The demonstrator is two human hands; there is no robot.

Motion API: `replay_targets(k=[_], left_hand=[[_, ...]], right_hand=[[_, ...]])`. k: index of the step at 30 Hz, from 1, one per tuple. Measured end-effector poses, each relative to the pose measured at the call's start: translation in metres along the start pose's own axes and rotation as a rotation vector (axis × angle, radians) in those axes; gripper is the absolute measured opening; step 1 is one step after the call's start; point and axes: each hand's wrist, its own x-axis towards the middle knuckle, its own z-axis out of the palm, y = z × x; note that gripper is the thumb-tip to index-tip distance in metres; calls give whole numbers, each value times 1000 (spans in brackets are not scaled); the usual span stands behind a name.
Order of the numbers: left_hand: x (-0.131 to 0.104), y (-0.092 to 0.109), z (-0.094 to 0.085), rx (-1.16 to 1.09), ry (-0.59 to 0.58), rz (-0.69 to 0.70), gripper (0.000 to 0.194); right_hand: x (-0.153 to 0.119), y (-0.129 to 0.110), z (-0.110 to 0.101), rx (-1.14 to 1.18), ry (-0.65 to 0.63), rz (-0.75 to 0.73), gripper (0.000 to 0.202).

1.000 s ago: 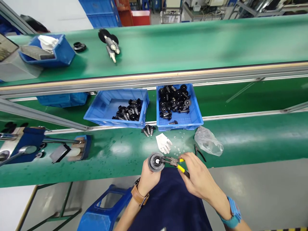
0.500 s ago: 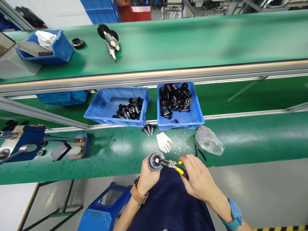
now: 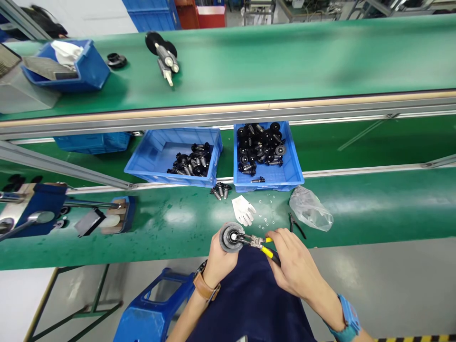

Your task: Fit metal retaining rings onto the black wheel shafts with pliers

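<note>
My left hand (image 3: 221, 259) is closed around a round grey-black part (image 3: 225, 241) with a white-tipped shaft at its centre, held at the bench's front edge. In my right hand (image 3: 294, 261) are pliers (image 3: 257, 242) with yellow and black handles, gripped so that the jaws reach the centre of the round part. Whether the jaws pinch a small ring there is too small to tell. Just beyond lies a white glove (image 3: 243, 210), and beside it several tiny white rings (image 3: 263, 221) are scattered on the green bench (image 3: 171, 237).
Two blue bins (image 3: 156, 154) (image 3: 292, 161) hold black shafted parts, with a few more parts (image 3: 221, 190) between them. To the right lie a second pair of pliers (image 3: 297, 225) and a clear plastic bag (image 3: 310, 209). A blue press (image 3: 46, 209) stands left; a blue stool (image 3: 142, 318) is below.
Both hands keep nearly the same pose, with the plier jaws still at the part's centre. The whole view has shifted slightly.
</note>
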Motion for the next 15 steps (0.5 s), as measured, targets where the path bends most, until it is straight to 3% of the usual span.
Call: replay_targets(k=[15], left_hand=[[3, 1, -4, 154, 28, 104, 24]], right_hand=[[5, -3, 0, -267, -35, -16, 35]])
